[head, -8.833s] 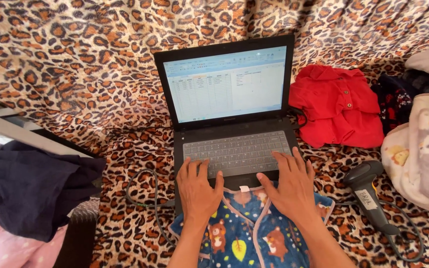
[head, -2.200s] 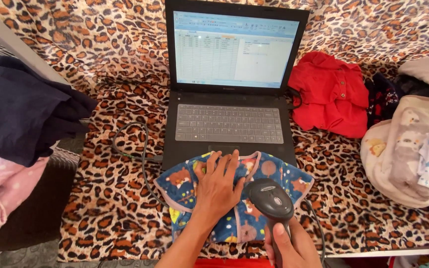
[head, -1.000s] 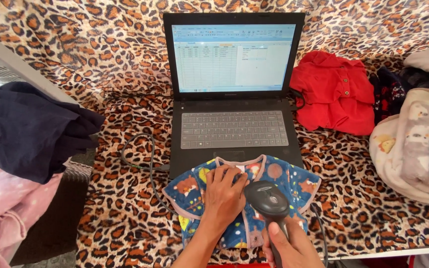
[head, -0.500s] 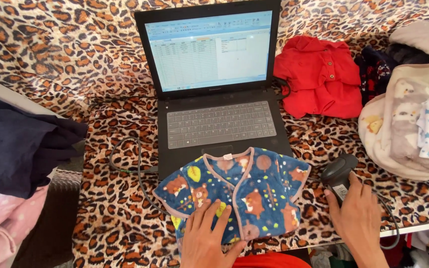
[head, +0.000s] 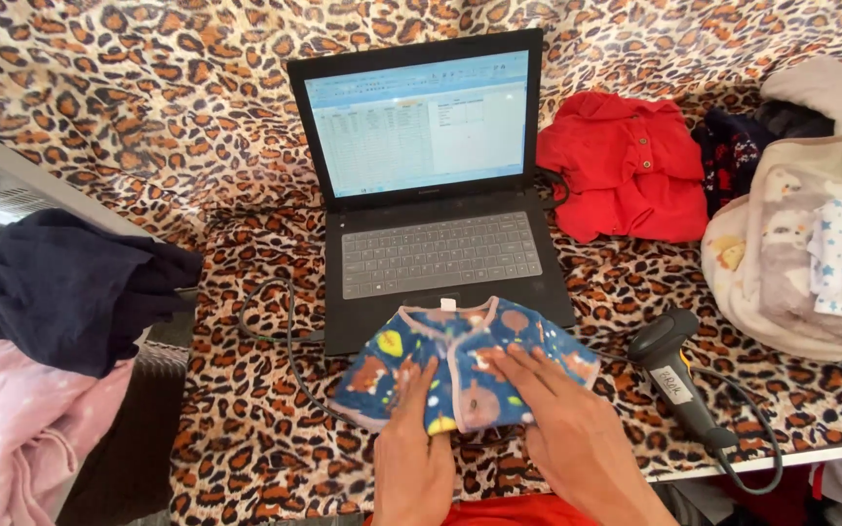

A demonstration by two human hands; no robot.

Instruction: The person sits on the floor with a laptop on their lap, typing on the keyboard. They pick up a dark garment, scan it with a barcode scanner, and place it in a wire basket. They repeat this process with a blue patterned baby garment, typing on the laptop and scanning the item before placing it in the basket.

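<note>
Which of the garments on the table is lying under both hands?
The small blue garment with animal print, in front of the laptop. The red one and the dark one lie untouched at the sides.

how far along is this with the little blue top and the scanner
Looks done: the scanner lies on the leopard-print cloth, out of either hand. In hand: the left hand and right hand both press flat on the blue patterned baby top, which overlaps the open laptop. Apparently left: the red garment and the heap of baby clothes at the right.
</note>
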